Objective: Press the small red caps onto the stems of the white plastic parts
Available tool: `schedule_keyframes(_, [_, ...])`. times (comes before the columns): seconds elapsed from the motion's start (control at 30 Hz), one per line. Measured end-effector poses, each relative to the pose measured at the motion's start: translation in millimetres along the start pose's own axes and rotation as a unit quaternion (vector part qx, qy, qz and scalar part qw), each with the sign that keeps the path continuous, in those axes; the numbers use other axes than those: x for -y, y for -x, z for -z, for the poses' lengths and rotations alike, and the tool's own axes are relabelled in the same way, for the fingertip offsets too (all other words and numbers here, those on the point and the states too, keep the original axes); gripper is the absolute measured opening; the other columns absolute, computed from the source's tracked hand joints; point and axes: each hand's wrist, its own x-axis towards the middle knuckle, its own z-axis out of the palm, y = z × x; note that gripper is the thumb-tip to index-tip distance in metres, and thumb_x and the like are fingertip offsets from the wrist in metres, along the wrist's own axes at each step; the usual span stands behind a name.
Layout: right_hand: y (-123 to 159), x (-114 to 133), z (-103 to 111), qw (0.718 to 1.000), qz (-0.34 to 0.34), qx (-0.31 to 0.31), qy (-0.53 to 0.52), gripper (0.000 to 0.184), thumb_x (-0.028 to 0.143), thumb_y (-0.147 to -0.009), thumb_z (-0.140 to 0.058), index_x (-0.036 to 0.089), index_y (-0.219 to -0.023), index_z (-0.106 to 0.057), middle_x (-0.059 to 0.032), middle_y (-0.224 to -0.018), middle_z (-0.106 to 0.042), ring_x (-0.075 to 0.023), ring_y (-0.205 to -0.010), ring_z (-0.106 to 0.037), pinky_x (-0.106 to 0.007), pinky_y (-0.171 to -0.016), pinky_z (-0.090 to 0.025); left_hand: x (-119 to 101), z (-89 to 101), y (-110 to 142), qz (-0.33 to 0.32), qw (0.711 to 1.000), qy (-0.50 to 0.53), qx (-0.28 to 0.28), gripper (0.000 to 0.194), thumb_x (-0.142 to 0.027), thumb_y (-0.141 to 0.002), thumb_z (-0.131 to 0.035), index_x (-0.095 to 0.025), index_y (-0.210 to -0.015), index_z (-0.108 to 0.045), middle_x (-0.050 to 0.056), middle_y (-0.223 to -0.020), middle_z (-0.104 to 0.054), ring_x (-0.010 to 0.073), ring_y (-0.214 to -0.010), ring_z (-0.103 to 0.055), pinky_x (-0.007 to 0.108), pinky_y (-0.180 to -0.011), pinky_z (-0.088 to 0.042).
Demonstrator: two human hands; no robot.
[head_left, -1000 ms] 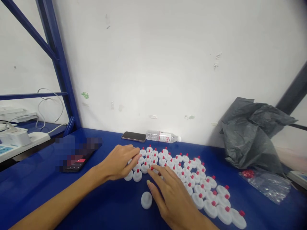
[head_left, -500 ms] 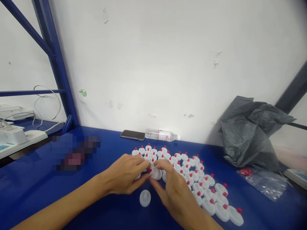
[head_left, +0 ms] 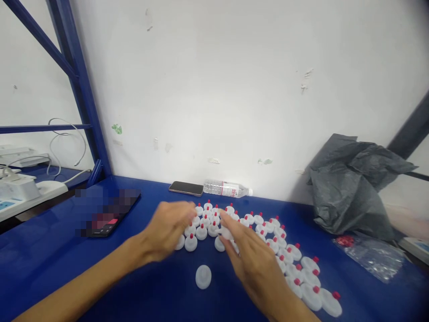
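My right hand (head_left: 251, 250) pinches a small round white bottle (head_left: 226, 232) between thumb and fingers, above the front of the group. My left hand (head_left: 170, 230) is apart from it, to the left, its fingers bunched and smeared by motion; whether anything is in them is hidden. Several similar white bottles with red caps (head_left: 191, 242) stand close together behind and to the right of my hands, partly covered by them. In front, between my forearms, a single white bottle (head_left: 203, 277) sits on the blue table with no red cap visible.
A phone (head_left: 186, 188) and a clear plastic water bottle (head_left: 228, 189) lie by the wall. A dark tablet-like device (head_left: 125, 210), partly blurred out, lies left. At right are a grey plastic bag (head_left: 348, 183) and a clear bag (head_left: 375, 259) with red pieces. A power strip (head_left: 50, 190) is far left.
My hands, which met at the white bottle with a red cap at its side, have come apart. My left hand moved left; my right hand rose slightly with the bottle.
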Motion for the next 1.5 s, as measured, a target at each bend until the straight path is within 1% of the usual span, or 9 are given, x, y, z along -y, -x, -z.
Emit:
schedule_keyframes(0.07, [-2, -8, 3, 0.999, -0.037, -0.004, 0.022, 0.052, 0.011, -0.099, -0.053, 0.024, -0.149, -0.045, -0.0073, -0.131, -0.068, -0.0233, -0.116, -0.067, -0.039, -0.1, -0.057, 17, 13.5, -3, 0.07, 0.996, -0.028, -0.042, 0.039, -0.024, -0.107, -0.018, -0.022, -0.07, -0.03, -0.004, -0.059, -0.037, 0.0139, -0.051, -0.036, 0.028, -0.055, -0.03])
schedule_keyframes(0.13, [-5, -8, 3, 0.997, -0.082, -0.009, -0.003, 0.036, 0.017, -0.098, -0.058, 0.024, -0.133, -0.059, -0.007, -0.12, -0.071, -0.024, -0.106, -0.07, -0.039, -0.092, -0.06, 36, 21.7, -4, 0.161, 0.974, -0.15, 0.049, 0.041, -0.031, -0.108, -0.018, -0.022, -0.071, -0.034, -0.002, -0.06, -0.043, 0.0156, -0.055, -0.043, 0.029, -0.059, -0.032])
schedule_keyframes(0.23, [-8, 6, -1, 0.989, -0.114, 0.017, -0.095, 0.019, 0.018, -0.098, -0.058, 0.024, -0.114, -0.064, -0.0065, -0.111, -0.069, -0.0211, -0.097, -0.07, -0.033, -0.082, -0.06, 58, 19.7, -2, 0.172, 0.958, -0.176, 0.149, 0.03, -0.031, -0.101, -0.038, -0.021, -0.077, -0.051, 0.004, -0.074, -0.062, 0.0207, -0.068, -0.058, 0.029, -0.06, -0.034])
schedule_keyframes(0.4, [-2, 21, -12, 0.982, -0.085, 0.066, -0.153, 0.012, 0.015, -0.096, -0.061, 0.025, -0.103, -0.065, -0.0033, -0.101, -0.072, -0.0229, -0.097, -0.069, -0.04, -0.087, -0.056, 69, 6.6, 8, 0.187, 0.931, -0.183, 0.252, 0.026, -0.017, -0.093, -0.045, -0.019, -0.077, -0.065, 0.009, -0.087, -0.066, 0.0237, -0.073, -0.065, 0.031, -0.062, -0.041])
schedule_keyframes(0.7, [-1, 11, -14, 0.983, -0.079, 0.098, -0.135, 0.009, 0.02, -0.095, -0.067, 0.025, -0.102, -0.067, -0.0006, -0.098, -0.076, -0.0249, -0.101, -0.069, -0.053, -0.102, -0.045, 69, 7.1, 8, 0.185, 0.921, -0.14, 0.313, 0.016, -0.014, -0.086, -0.06, -0.024, -0.09, -0.071, 0.005, -0.093, -0.073, 0.0252, -0.092, -0.07, 0.029, -0.07, -0.046])
schedule_keyframes(0.83, [-5, 8, -6, 0.994, -0.075, 0.074, -0.041, 0.01, 0.018, -0.098, -0.057, 0.022, -0.101, -0.067, -0.0068, -0.099, -0.071, -0.0269, -0.096, -0.064, -0.051, -0.089, -0.05, 68, 7.0, 7, 0.184, 0.919, -0.132, 0.324, 0.014, -0.014, -0.087, -0.06, -0.023, -0.086, -0.071, 0.005, -0.091, -0.074, 0.024, -0.088, -0.07, 0.028, -0.068, -0.045])
schedule_keyframes(1.2, [-1, 0, -12, 0.986, -0.029, 0.156, 0.048, 0.019, 0.016, -0.1, -0.053, 0.023, -0.109, -0.069, -0.0064, -0.096, -0.076, -0.0343, -0.118, -0.062, -0.071, -0.11, -0.034, 69, 7.1, 10, 0.177, 0.925, -0.123, 0.312, 0.014, -0.023, -0.094, -0.06, -0.025, -0.083, -0.07, 0.003, -0.081, -0.072, 0.0227, -0.082, -0.07, 0.027, -0.065, -0.042])
schedule_keyframes(1.37, [-3, 6, -5, 0.99, -0.087, 0.104, -0.039, 0.021, 0.018, -0.097, -0.06, 0.025, -0.117, -0.062, -0.0059, -0.11, -0.07, -0.0271, -0.109, -0.065, -0.06, -0.107, -0.044, 66, 7.1, 7, 0.154, 0.945, -0.152, 0.243, 0.027, -0.028, -0.101, -0.046, -0.022, -0.085, -0.067, 0.006, -0.086, -0.072, 0.0232, -0.079, -0.068, 0.03, -0.066, -0.043])
schedule_keyframes(1.5, [-3, 10, -1, 0.978, -0.127, 0.116, -0.118, 0.019, 0.02, -0.102, -0.05, 0.026, -0.118, -0.057, -0.0072, -0.117, -0.062, -0.0226, -0.1, -0.067, -0.041, -0.086, -0.059, 46, 11.7, -2, 0.124, 0.967, -0.165, 0.15, 0.033, -0.03, -0.106, -0.033, -0.02, -0.101, -0.064, 0.008, -0.097, -0.07, 0.0237, -0.088, -0.065, 0.032, -0.07, -0.043])
